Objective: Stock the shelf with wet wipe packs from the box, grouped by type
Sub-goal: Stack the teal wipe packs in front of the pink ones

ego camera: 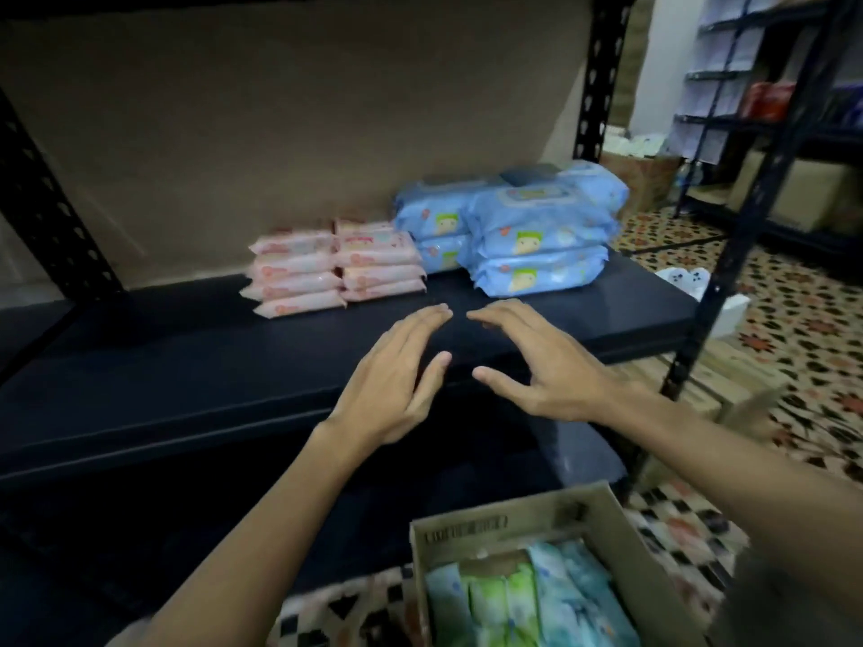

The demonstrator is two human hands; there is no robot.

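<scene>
Dark shelf (187, 366), pink packs (336, 268) and blue packs (523, 226) stacked at its back: left hand (392, 389) and right hand (537, 366) are hovering empty, fingers loosely spread; green packs should be starting a separate group left of the pink packs.

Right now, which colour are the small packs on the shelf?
Pink small packs, seen in the head view.

The box (513, 520) is cut off by the bottom edge, so only the tops of the green and pale blue packs (527, 600) inside it show, blurred, their print unreadable. On the shelf (187, 366), the front blue packs (537, 240) hide most of the blue stack behind them. The pink packs' (299, 273) labels are too blurred to read. Both forearms run out of the frame at the bottom. The far racks' (766, 100) goods are too small to tell.
</scene>
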